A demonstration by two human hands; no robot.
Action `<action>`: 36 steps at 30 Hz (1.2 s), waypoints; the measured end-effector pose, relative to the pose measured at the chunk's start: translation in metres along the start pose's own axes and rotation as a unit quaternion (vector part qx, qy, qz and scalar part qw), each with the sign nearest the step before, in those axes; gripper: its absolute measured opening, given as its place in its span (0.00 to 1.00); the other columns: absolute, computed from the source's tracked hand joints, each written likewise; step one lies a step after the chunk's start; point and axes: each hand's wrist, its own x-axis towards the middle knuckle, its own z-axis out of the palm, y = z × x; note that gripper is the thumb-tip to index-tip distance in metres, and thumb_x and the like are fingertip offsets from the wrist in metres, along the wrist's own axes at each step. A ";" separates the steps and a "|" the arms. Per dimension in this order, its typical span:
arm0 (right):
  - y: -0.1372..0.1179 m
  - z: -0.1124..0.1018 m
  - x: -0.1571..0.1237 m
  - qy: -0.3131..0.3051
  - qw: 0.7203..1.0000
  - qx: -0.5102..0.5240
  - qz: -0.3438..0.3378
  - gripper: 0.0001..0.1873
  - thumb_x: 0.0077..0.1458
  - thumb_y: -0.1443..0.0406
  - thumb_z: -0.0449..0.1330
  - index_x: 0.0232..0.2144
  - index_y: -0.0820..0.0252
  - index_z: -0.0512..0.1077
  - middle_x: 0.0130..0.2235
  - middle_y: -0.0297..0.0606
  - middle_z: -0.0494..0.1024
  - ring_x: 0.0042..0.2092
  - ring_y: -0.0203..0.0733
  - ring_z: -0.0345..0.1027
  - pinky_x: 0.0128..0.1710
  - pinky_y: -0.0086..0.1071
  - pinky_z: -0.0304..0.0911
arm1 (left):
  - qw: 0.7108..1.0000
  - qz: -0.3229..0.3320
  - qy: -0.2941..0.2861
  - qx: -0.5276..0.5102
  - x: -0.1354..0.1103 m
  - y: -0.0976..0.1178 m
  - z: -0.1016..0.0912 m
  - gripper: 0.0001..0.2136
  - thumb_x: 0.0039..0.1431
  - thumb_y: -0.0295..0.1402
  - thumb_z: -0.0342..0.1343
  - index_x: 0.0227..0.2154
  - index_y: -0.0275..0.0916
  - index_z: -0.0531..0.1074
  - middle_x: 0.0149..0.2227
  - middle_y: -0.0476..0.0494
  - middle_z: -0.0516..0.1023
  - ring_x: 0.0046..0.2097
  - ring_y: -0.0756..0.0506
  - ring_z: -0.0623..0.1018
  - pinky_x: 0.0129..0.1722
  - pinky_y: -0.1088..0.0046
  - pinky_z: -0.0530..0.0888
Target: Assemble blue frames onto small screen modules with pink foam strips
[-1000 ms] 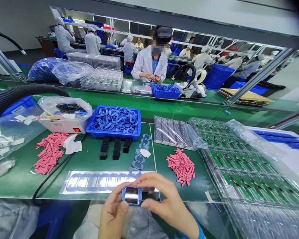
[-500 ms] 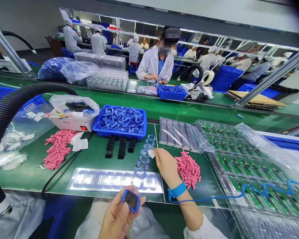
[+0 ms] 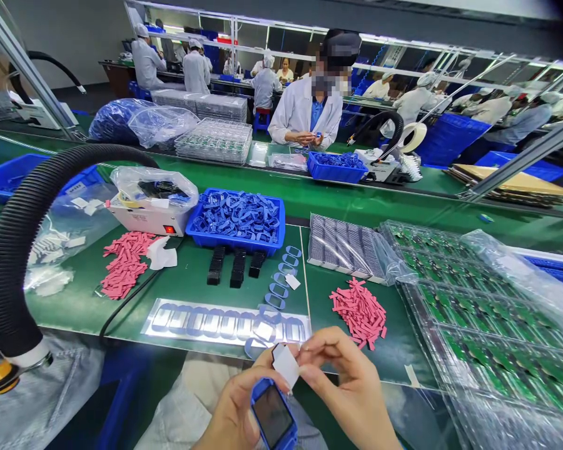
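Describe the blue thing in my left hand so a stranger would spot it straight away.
Start at the green table and find the long pale sheet along its near edge. Below that, your left hand holds a blue case. Unlike the loose blue parts heaped in the tray, it frames a dark screen.

Apparently an electronics assembly workshop: circuit boards (image 3: 488, 319), white-coated workers (image 3: 304, 115).

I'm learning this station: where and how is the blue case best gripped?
Probably grip the blue case by its right rim, coming from the right: the left hand holds its left edge, and the screen faces up, best left untouched.
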 end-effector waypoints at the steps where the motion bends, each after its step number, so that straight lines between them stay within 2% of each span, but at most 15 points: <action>1: -0.002 -0.005 0.002 0.014 0.993 -0.089 -0.079 0.18 0.49 0.52 0.66 0.36 0.56 0.70 0.33 0.38 0.79 0.31 0.38 0.74 0.26 0.26 0.70 | 1.000 -0.004 0.008 -0.008 -0.001 0.000 0.000 0.19 0.31 0.52 0.69 0.25 0.46 0.81 0.48 0.41 0.78 0.49 0.36 0.76 0.54 0.60 0.68; 3: -0.010 -0.012 0.006 0.012 0.951 -0.228 -0.210 0.28 0.44 0.50 0.68 0.45 0.57 0.71 0.44 0.47 0.78 0.40 0.46 0.75 0.33 0.31 0.73 | 1.000 -0.015 -0.008 -0.017 -0.002 -0.001 -0.004 0.19 0.33 0.51 0.69 0.27 0.46 0.81 0.48 0.43 0.77 0.47 0.38 0.77 0.52 0.63 0.69; 4: -0.014 -0.014 0.007 -0.007 0.931 -0.263 -0.251 0.30 0.46 0.52 0.68 0.49 0.58 0.70 0.48 0.49 0.77 0.44 0.48 0.74 0.37 0.33 0.73 | 0.999 -0.016 -0.029 -0.013 -0.002 -0.002 -0.007 0.18 0.34 0.51 0.69 0.28 0.46 0.81 0.47 0.44 0.77 0.45 0.40 0.78 0.51 0.65 0.71; 6: -0.022 -0.014 0.010 -0.066 0.913 -0.277 -0.293 0.24 0.53 0.61 0.64 0.51 0.57 0.68 0.49 0.45 0.77 0.47 0.46 0.74 0.44 0.35 0.72 | 0.997 -0.009 -0.079 0.015 -0.002 -0.004 -0.013 0.18 0.37 0.51 0.67 0.30 0.47 0.81 0.44 0.45 0.77 0.41 0.44 0.77 0.47 0.68 0.72; 9: -0.029 -0.012 0.012 -0.120 0.920 -0.231 -0.292 0.21 0.54 0.67 0.63 0.51 0.55 0.68 0.44 0.37 0.80 0.46 0.41 0.75 0.45 0.33 0.72 | 0.990 -0.002 -0.122 0.071 -0.002 -0.002 -0.018 0.18 0.41 0.52 0.64 0.32 0.47 0.81 0.43 0.45 0.77 0.38 0.47 0.75 0.49 0.67 0.70; 13: -0.031 -0.013 0.016 -0.146 0.937 -0.197 -0.249 0.17 0.54 0.57 0.64 0.45 0.53 0.72 0.41 0.36 0.82 0.42 0.40 0.77 0.41 0.30 0.73 | 0.986 -0.020 -0.144 0.075 -0.003 0.000 -0.020 0.19 0.43 0.55 0.62 0.32 0.47 0.81 0.44 0.43 0.76 0.45 0.42 0.74 0.52 0.63 0.67; 16: -0.029 -0.015 0.015 -0.155 0.943 -0.182 -0.230 0.14 0.55 0.54 0.61 0.41 0.53 0.73 0.37 0.34 0.83 0.38 0.39 0.78 0.37 0.27 0.74 | 0.988 -0.033 -0.133 0.079 -0.004 -0.001 -0.020 0.19 0.42 0.55 0.63 0.31 0.46 0.81 0.44 0.43 0.75 0.44 0.42 0.74 0.50 0.65 0.68; 19: -0.023 -0.011 0.008 -0.080 0.948 -0.196 -0.237 0.10 0.57 0.58 0.61 0.39 0.54 0.72 0.39 0.38 0.82 0.39 0.40 0.78 0.38 0.30 0.74 | 0.993 -0.045 -0.100 0.049 -0.005 -0.003 -0.020 0.20 0.39 0.55 0.64 0.29 0.44 0.81 0.45 0.42 0.75 0.45 0.40 0.74 0.51 0.64 0.67; 22: -0.011 -0.003 -0.006 0.023 0.927 -0.254 -0.275 0.01 0.55 0.65 0.61 0.32 0.56 0.72 0.42 0.44 0.80 0.41 0.44 0.77 0.39 0.35 0.74 | 0.995 -0.049 -0.081 0.020 -0.005 -0.008 -0.022 0.20 0.40 0.54 0.64 0.29 0.44 0.81 0.50 0.41 0.73 0.46 0.39 0.75 0.49 0.64 0.69; 26: 0.009 -0.004 -0.029 0.050 0.891 -0.307 -0.331 0.04 0.51 0.70 0.62 0.30 0.55 0.72 0.32 0.36 0.82 0.35 0.44 0.78 0.38 0.37 0.75 | 0.993 -0.062 -0.094 0.018 -0.004 -0.021 -0.028 0.20 0.39 0.53 0.65 0.29 0.44 0.81 0.50 0.41 0.72 0.45 0.40 0.75 0.47 0.66 0.70; 28: 0.023 -0.016 -0.040 0.088 0.894 -0.308 -0.313 0.06 0.51 0.71 0.61 0.31 0.55 0.72 0.30 0.33 0.82 0.32 0.42 0.78 0.39 0.38 0.75 | 0.993 -0.065 -0.096 0.023 -0.004 -0.025 -0.033 0.20 0.39 0.54 0.65 0.29 0.43 0.82 0.51 0.41 0.72 0.45 0.40 0.75 0.44 0.68 0.71; 31: 0.055 -0.040 -0.053 0.186 0.890 -0.345 -0.232 0.07 0.53 0.73 0.60 0.32 0.56 0.71 0.31 0.36 0.82 0.33 0.42 0.78 0.41 0.39 0.75 | 0.996 -0.060 -0.057 0.012 -0.004 -0.022 -0.037 0.20 0.38 0.53 0.65 0.29 0.43 0.82 0.53 0.40 0.71 0.48 0.38 0.75 0.42 0.69 0.71; 32: 0.067 -0.047 -0.056 0.184 0.874 -0.390 -0.225 0.06 0.54 0.73 0.60 0.33 0.58 0.72 0.33 0.38 0.82 0.34 0.43 0.78 0.42 0.39 0.75 | 0.997 -0.061 -0.039 0.003 -0.004 -0.019 -0.038 0.20 0.38 0.53 0.66 0.29 0.43 0.81 0.54 0.40 0.70 0.48 0.37 0.75 0.42 0.68 0.71; 33: 0.079 -0.054 -0.058 0.152 0.855 -0.432 -0.245 0.06 0.54 0.73 0.60 0.34 0.59 0.72 0.34 0.39 0.82 0.35 0.44 0.78 0.42 0.40 0.75 | 0.998 -0.063 -0.025 -0.005 -0.004 -0.017 -0.038 0.20 0.38 0.52 0.66 0.29 0.43 0.81 0.55 0.40 0.70 0.48 0.37 0.75 0.43 0.67 0.71; 36: 0.103 -0.065 -0.063 0.083 0.831 -0.477 -0.275 0.10 0.54 0.72 0.60 0.39 0.59 0.74 0.39 0.40 0.82 0.40 0.45 0.78 0.45 0.38 0.74 | 0.997 -0.072 -0.018 -0.024 -0.005 -0.012 -0.036 0.19 0.39 0.51 0.67 0.30 0.42 0.81 0.56 0.38 0.70 0.48 0.36 0.76 0.43 0.67 0.71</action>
